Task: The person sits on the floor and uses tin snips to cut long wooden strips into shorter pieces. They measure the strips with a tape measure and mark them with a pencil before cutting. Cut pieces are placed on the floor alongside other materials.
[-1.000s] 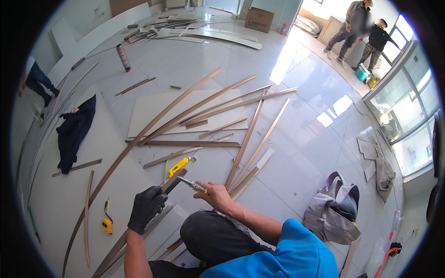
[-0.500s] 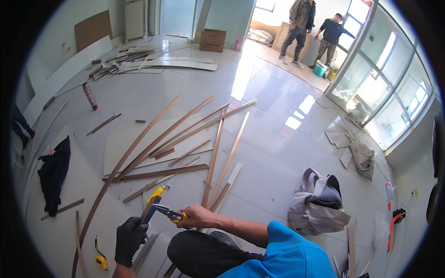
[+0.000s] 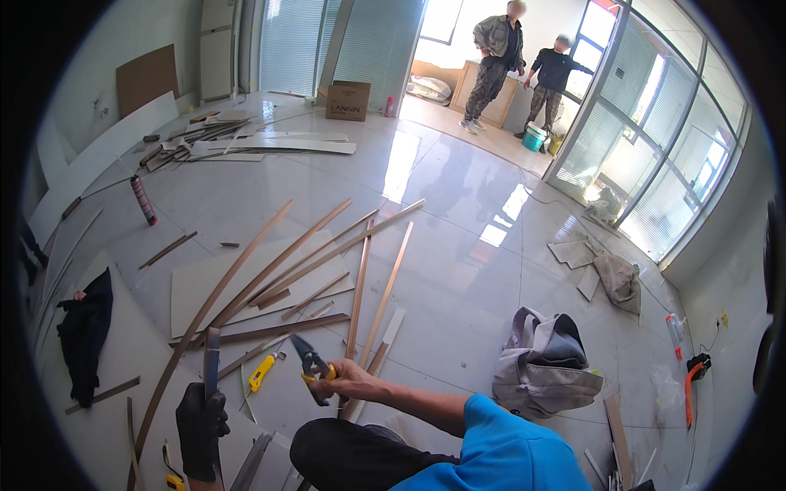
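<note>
My left hand [image 3: 201, 430], in a black glove, is closed round a short dark trim strip [image 3: 212, 360] that stands up out of the fist. My bare right hand [image 3: 354, 380] grips a pair of snips [image 3: 306, 356] by yellow-and-black handles. The snips' dark blades point up and left, apart from the strip. Between the hands, a yellow utility knife [image 3: 262, 372] lies on the floor. Long brown trim strips [image 3: 352, 286] fan out ahead, some across a pale panel [image 3: 192, 286]. Beside my left forearm is a yellow tape measure [image 3: 173, 481].
To the right sits a grey backpack [image 3: 544, 380]. A dark garment [image 3: 86, 335] and a caulk tube [image 3: 143, 200] lie left. Scrap boards [image 3: 270, 144] and a cardboard box [image 3: 348, 101] are at the back. Two people stand by a teal bucket [image 3: 534, 137] in the doorway.
The snips have come away from the strip, their blades now apart from it. My left hand has moved left and down, with the strip turned more upright. The whole view has shifted slightly.
</note>
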`<state>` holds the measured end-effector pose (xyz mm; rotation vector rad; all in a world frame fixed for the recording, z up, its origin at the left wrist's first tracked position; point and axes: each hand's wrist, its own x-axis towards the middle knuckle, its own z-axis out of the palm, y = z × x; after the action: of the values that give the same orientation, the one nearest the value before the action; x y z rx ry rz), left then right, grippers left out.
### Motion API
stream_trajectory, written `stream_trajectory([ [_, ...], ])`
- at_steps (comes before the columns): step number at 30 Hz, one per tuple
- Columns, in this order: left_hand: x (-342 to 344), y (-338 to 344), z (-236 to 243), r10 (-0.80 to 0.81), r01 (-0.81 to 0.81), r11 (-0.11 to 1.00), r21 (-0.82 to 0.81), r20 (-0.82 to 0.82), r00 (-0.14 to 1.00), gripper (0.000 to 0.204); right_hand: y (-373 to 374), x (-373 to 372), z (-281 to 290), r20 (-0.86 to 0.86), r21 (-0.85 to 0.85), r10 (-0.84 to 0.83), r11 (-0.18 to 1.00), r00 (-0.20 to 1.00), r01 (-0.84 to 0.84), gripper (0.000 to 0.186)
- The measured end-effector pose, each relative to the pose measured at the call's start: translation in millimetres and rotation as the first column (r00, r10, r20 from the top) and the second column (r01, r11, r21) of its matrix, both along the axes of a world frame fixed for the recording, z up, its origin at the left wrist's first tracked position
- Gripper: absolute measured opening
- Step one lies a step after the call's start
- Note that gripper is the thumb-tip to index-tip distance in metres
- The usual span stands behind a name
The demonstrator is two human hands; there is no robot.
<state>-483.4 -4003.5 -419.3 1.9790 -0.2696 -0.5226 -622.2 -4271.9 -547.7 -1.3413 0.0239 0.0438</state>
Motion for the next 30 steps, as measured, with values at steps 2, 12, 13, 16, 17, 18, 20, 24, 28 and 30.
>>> stream_trajectory([
  [2,-5.8,-3.3,5.5,-0.071,0.072,0.996,0.052,-0.013,0.997,0.029,23.0,24.7,8.2,0.084,0.331,-0.106,0.941,0.991,0.073,0.025],
  [12,-12.3,5.8,2.0,-0.326,0.309,0.941,0.139,0.129,0.936,0.024,94.8,68.6,62.6,0.015,0.760,0.089,0.646,0.996,-0.069,0.018],
  [13,-17.9,7.8,9.6,-0.306,0.302,0.945,0.123,0.015,0.952,0.024,94.5,67.0,67.8,0.008,0.737,0.159,0.666,0.987,-0.113,0.018],
  [16,-14.4,35.2,-1.1,-0.320,0.268,0.930,0.252,0.194,0.928,0.025,72.5,59.0,62.7,-0.082,0.716,0.375,0.667,0.923,-0.208,0.037],
  [17,-16.2,35.7,1.1,-0.264,0.258,0.940,0.222,-0.001,0.964,0.025,71.0,57.9,55.3,-0.038,0.754,0.421,0.608,0.906,-0.250,0.046],
  [18,-18.5,31.6,6.4,-0.280,0.269,0.941,0.205,0.023,0.960,0.025,74.4,58.3,49.0,-0.050,0.705,0.347,0.676,0.937,-0.213,0.051],
  [20,-20.8,20.0,15.0,-0.318,0.302,0.938,0.172,0.074,0.945,0.024,88.8,61.4,53.7,-0.051,0.598,0.182,0.793,0.982,-0.116,0.061],
  [24,-11.5,7.9,22.4,-0.446,0.393,0.894,0.218,0.327,0.833,0.028,107.1,65.4,84.8,0.082,0.801,0.222,0.565,0.972,-0.196,0.091],
  [28,-7.0,3.8,32.6,-0.441,0.406,0.855,0.324,0.039,0.897,0.040,95.6,75.5,68.3,0.101,0.758,0.215,0.616,0.971,-0.215,0.078],
  [30,-2.6,18.8,29.0,-0.522,0.318,0.746,0.585,0.216,0.825,0.043,78.5,76.7,57.8,0.153,0.751,0.162,0.622,0.975,-0.221,0.066],
])
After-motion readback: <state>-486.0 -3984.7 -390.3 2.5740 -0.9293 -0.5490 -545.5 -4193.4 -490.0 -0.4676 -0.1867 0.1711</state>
